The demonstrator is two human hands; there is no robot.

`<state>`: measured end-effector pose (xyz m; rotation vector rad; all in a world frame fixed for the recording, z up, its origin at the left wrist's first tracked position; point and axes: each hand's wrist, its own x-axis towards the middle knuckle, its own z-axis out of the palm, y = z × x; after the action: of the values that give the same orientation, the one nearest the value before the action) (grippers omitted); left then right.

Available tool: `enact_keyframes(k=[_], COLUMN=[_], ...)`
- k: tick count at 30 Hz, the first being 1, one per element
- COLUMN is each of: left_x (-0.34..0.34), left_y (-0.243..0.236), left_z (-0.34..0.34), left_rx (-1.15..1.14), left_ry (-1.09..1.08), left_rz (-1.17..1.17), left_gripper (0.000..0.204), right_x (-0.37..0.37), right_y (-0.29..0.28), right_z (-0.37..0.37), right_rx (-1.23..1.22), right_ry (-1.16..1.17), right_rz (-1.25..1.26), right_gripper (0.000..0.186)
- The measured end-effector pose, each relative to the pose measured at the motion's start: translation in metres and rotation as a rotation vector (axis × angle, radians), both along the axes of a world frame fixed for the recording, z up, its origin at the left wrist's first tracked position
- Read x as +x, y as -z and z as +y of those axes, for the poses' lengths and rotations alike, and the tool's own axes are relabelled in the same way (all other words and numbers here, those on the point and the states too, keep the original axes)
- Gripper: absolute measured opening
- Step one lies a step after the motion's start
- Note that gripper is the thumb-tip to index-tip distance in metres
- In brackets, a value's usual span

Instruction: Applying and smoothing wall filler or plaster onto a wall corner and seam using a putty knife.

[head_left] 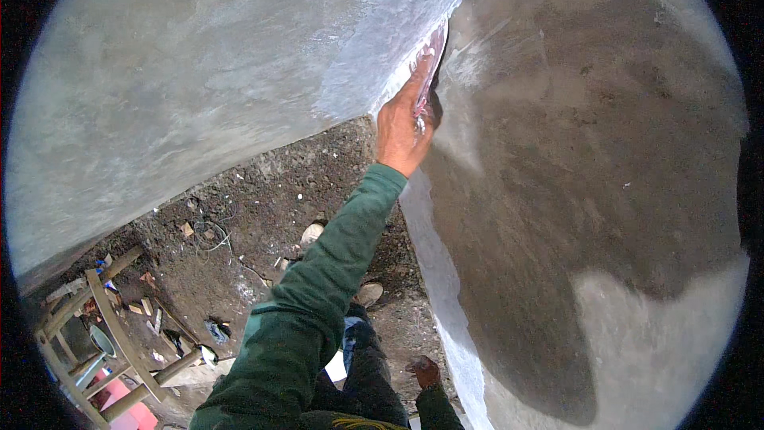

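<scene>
My left hand (403,129), at the end of a green sleeve, is closed around a thin flat plastering trowel (433,60) smeared with white. The trowel's blade lies along the inside corner, where a white coated strip (374,40) of the left wall meets the right-hand wall. Its handle is mostly hidden by my fingers. Low down, my right hand (424,370) hangs beside my leg near the right wall's foot. It is small and dark there, and I cannot make out its fingers or anything in them.
A grey wall (183,56) rises on the left; the right wall (557,151) has a large dark damp patch. Below is rough soil (263,167) with scraps and a wire coil (212,237). A wooden ladder-like frame (119,334) stands lower left, near a bucket (102,341).
</scene>
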<state>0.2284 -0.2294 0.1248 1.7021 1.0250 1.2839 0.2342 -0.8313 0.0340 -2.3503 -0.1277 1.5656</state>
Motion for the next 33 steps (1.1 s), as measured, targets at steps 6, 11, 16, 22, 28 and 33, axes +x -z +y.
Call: enact_keyframes(k=[6,11,16,22,28,33], left_x=[0.002,-0.022,-0.048,-0.023,0.009,-0.004], left_y=[-0.015,-0.044,-0.041,-0.043,-0.055,-0.062], left_z=[-0.035,-0.08,-0.058,0.001,-0.004,-0.033], left_rx=[-0.019,-0.056,-0.146,-0.017,-0.042,-0.12], left_ry=[0.056,0.277,0.173,0.049,-0.004,0.074], left_rz=[-0.052,-0.232,-0.192,-0.054,-0.109,-0.236], left_gripper=[0.07,0.073,0.059,0.063,0.074,0.07], right_x=[0.009,0.035,0.049,0.021,0.0,0.013], right_y=[0.018,0.057,0.044,0.02,0.009,0.017], right_z=[-0.013,-0.069,-0.031,0.001,0.007,-0.014], right_rx=[0.057,0.342,0.19,0.096,0.03,0.093], right_ry=[0.136,0.398,-0.111,-0.026,0.161,-0.016], right_rz=[0.176,0.121,-0.034,-0.067,0.159,0.143], right_gripper=[0.034,0.033,0.033,0.033,0.048,0.041])
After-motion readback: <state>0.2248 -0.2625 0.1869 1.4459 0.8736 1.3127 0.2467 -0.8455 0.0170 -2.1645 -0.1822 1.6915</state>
